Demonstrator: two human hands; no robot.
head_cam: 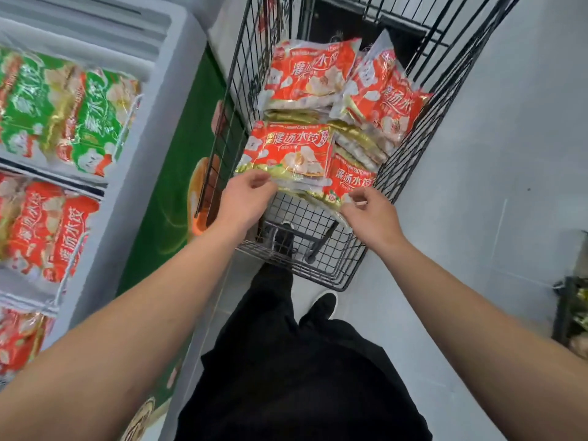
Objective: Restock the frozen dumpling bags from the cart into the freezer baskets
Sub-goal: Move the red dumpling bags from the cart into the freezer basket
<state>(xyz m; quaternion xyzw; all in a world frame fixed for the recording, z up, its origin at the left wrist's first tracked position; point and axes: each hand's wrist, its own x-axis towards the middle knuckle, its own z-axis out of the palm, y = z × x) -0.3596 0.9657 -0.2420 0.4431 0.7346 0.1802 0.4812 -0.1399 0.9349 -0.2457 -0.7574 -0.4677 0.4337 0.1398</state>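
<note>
Head view: left hand (246,198) at frame centre pinches the near edge of the top red bag (291,152); right hand (370,214), fingers curled, pinches the lower bag (350,183) beside it. Both bags lie on a pile in the cart (318,249). Freezer baskets (68,265) at left hold more bags.

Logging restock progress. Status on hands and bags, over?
Left hand and right hand at near red bags in cart, fingers curled, grip unclear. Nothing in the way.
</note>
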